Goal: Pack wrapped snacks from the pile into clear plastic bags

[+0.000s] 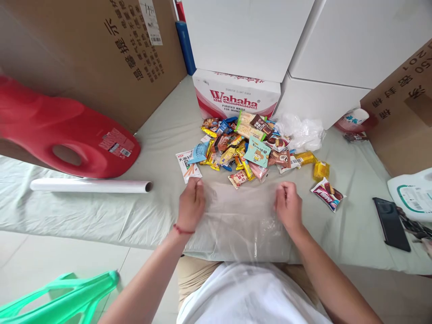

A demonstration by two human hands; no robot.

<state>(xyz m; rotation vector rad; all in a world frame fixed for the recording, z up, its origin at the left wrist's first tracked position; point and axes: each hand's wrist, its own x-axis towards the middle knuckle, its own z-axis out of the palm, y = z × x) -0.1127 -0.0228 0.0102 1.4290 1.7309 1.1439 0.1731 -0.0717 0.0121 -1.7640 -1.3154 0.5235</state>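
Note:
A clear plastic bag (243, 225) is stretched between my two hands, hanging from the cloth-covered surface toward my lap. My left hand (191, 202), with a red cord at the wrist, is closed on its left top corner. On the other side my right hand (288, 204) grips the right top corner. Just beyond the bag lies a pile of wrapped snacks (232, 153). A white snack packet (188, 165) is right by my left fingertips. To the right of my right hand are a purple-and-white snack packet (328, 194) and a yellow-wrapped snack (321, 171).
Behind the pile stand a Wahaha carton (236, 96) and white boxes (249, 36). A red jug (67, 130) and a white roll (91, 185) lie left. Crumpled clear plastic (302, 132), a phone (391, 223) and a white bottle (413, 193) are right. A green stool (67, 297) stands below.

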